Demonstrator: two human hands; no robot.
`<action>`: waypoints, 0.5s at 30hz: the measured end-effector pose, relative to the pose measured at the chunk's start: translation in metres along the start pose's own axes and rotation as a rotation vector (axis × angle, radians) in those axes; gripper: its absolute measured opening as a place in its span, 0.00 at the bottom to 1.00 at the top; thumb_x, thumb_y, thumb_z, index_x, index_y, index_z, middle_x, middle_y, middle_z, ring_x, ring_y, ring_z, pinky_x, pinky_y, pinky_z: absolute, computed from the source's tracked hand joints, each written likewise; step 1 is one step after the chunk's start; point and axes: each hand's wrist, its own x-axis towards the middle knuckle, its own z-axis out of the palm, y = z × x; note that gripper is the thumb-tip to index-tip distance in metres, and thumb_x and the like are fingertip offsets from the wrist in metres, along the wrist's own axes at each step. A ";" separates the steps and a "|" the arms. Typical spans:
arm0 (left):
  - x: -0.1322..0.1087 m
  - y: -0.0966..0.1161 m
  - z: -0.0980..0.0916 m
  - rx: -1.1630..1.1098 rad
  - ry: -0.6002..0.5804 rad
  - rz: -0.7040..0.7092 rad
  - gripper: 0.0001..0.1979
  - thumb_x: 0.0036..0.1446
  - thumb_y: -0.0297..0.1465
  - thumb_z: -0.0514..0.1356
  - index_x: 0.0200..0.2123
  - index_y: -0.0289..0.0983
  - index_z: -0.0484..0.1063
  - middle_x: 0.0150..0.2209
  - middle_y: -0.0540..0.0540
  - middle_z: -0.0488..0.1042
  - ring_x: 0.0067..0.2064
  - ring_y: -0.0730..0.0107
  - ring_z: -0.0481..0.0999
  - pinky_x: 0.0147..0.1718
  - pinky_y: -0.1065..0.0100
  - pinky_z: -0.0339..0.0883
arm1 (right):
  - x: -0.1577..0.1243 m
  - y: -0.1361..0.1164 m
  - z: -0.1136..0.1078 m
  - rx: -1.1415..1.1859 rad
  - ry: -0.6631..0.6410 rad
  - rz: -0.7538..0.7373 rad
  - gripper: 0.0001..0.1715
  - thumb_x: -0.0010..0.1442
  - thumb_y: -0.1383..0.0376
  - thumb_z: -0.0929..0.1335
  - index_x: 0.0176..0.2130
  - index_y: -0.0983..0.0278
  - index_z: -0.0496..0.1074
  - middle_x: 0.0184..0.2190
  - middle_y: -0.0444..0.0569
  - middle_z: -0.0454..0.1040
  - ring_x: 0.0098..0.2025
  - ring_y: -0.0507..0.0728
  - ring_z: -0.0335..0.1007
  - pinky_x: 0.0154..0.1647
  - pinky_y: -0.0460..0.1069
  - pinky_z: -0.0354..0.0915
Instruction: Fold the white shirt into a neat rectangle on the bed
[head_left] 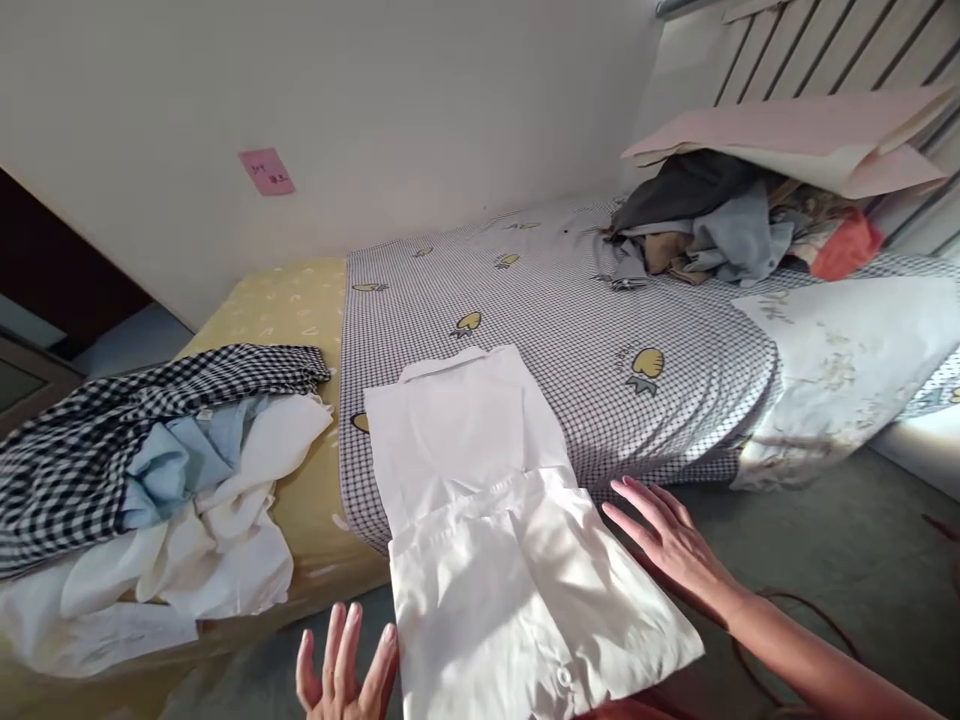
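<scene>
A white shirt (465, 430) lies partly folded, its upper part flat on the bed's checked sheet and its lower part hanging toward me past the bed's edge. A round white button shows near its bottom. My left hand (345, 665) is at the bottom, just left of the shirt, fingers spread and holding nothing. On the right side, my right hand (664, 535) is beside the shirt's edge with its fingers apart and nothing in them.
Left on the yellow sheet (307, 300) lie a black-and-white checked garment (150, 400), light blue cloth (180, 460) and white clothes (225, 550). A clothes pile (720, 220) under pink card (787, 130) sits back right. A cord (810, 605) lies on the floor.
</scene>
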 end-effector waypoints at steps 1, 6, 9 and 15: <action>0.004 -0.003 0.002 -0.007 -0.024 -0.002 0.44 0.59 0.28 0.64 0.72 0.59 0.49 0.76 0.46 0.50 0.75 0.45 0.49 0.73 0.38 0.39 | 0.002 -0.001 0.000 0.012 -0.010 -0.016 0.39 0.67 0.77 0.60 0.67 0.43 0.63 0.68 0.47 0.66 0.72 0.61 0.57 0.70 0.67 0.58; 0.031 -0.005 0.007 -0.009 -0.025 0.198 0.32 0.65 0.30 0.60 0.67 0.63 0.60 0.61 0.49 0.75 0.76 0.63 0.48 0.75 0.43 0.32 | 0.018 -0.014 0.008 0.149 -0.099 -0.157 0.41 0.66 0.80 0.61 0.64 0.40 0.67 0.67 0.41 0.68 0.73 0.59 0.54 0.73 0.70 0.53; 0.053 -0.005 -0.001 0.053 -0.057 0.401 0.33 0.62 0.23 0.59 0.64 0.63 0.65 0.59 0.54 0.78 0.76 0.65 0.44 0.74 0.41 0.30 | 0.035 -0.020 0.007 0.221 -0.165 -0.245 0.42 0.66 0.80 0.61 0.62 0.36 0.67 0.64 0.36 0.71 0.72 0.58 0.56 0.72 0.70 0.53; 0.075 -0.010 -0.005 0.149 -0.159 0.519 0.31 0.62 0.22 0.51 0.61 0.59 0.71 0.66 0.64 0.68 0.77 0.67 0.35 0.74 0.41 0.21 | 0.077 -0.024 -0.015 0.288 -0.280 -0.393 0.28 0.69 0.70 0.67 0.59 0.40 0.72 0.62 0.37 0.74 0.69 0.60 0.62 0.70 0.70 0.58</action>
